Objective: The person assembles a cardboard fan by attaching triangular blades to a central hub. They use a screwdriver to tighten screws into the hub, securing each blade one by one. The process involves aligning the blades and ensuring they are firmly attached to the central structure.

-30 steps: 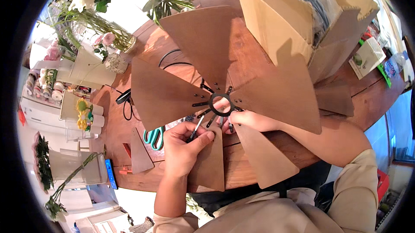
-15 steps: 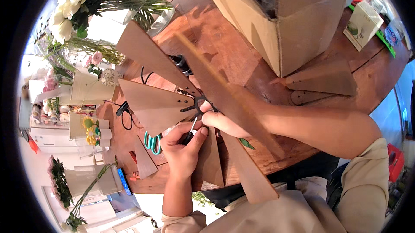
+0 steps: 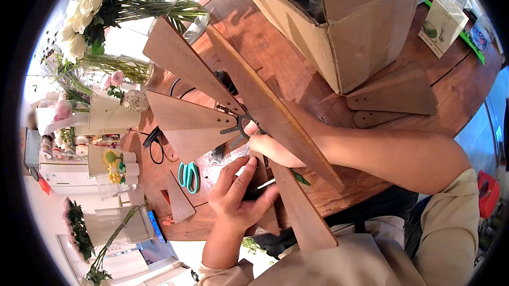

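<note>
A fan wheel of brown wooden blades [image 3: 185, 121] around a dark metal ring [image 3: 243, 126] is held above the table in front of me. My right hand [image 3: 271, 147] is closed on the ring, partly hidden behind a blade seen nearly edge-on [image 3: 275, 108]. Below the ring, my left hand [image 3: 236, 193] holds a small screwdriver [image 3: 265, 184] between thumb and fingers. Its pale shaft points right, away from the ring, and its dark handle is mostly hidden in the hand. Another blade [image 3: 303, 206] reaches down toward my apron.
A big cardboard box [image 3: 366, 31] stands at the back. Two loose blades [image 3: 395, 92] lie to its right, near a small carton [image 3: 443, 25]. Teal scissors [image 3: 189, 177], a loose blade [image 3: 180, 201] and black cable [image 3: 154, 143] lie left. Flowers [image 3: 85, 10] stand farther left.
My left hand has moved the screwdriver down from the ring and turned it so the shaft points right. My right hand still grips the ring.
</note>
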A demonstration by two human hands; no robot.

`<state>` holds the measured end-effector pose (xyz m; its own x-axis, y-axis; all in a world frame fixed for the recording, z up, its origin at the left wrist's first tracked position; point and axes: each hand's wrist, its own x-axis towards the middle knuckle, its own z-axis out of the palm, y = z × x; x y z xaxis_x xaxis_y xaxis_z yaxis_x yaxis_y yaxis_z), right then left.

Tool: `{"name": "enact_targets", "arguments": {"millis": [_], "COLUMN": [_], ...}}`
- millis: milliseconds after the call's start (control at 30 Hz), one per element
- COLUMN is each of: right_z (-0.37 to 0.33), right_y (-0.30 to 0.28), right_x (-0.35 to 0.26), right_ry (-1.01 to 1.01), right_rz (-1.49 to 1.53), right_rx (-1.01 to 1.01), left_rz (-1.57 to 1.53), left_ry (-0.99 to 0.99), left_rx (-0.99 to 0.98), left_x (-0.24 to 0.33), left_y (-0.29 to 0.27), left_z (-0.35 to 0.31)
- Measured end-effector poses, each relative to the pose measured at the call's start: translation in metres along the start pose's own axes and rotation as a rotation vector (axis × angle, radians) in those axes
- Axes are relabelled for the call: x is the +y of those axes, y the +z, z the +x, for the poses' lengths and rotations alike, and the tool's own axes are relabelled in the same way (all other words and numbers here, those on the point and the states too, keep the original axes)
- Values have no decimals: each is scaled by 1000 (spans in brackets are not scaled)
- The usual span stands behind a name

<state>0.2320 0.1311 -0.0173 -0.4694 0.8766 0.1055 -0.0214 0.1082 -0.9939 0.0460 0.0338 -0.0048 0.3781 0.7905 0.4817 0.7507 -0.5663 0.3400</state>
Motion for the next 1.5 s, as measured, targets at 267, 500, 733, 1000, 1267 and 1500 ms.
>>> {"name": "enact_targets", "arguments": {"millis": [267, 500, 733, 1000, 1267, 1500], "right_z": [-1, -5, -9, -11, -5, -7], "right_y": [-4, -6, -8, -8, -2, 1], "right_x": [-8, -20, -34, -36, -28, -25], "right_ry": [87, 54, 60, 0, 118, 202], "right_rz": [-72, -33, 2, -116, -59, -52], "right_rx": [-77, -72, -102, -95, -52, -50], "left_rz": [-135, -146, -251, -694, -615, -491], "left_ry": [-203, -190, -246, -965, -724, -644], "left_rx": [78, 200, 186, 161, 134, 86], "left_x": [-2, -5, -17, 5, -4, 5], "left_y": [-4, 2, 4, -3, 3, -3], "left_z": [-2, -5, -35, -17, -14, 3]}}
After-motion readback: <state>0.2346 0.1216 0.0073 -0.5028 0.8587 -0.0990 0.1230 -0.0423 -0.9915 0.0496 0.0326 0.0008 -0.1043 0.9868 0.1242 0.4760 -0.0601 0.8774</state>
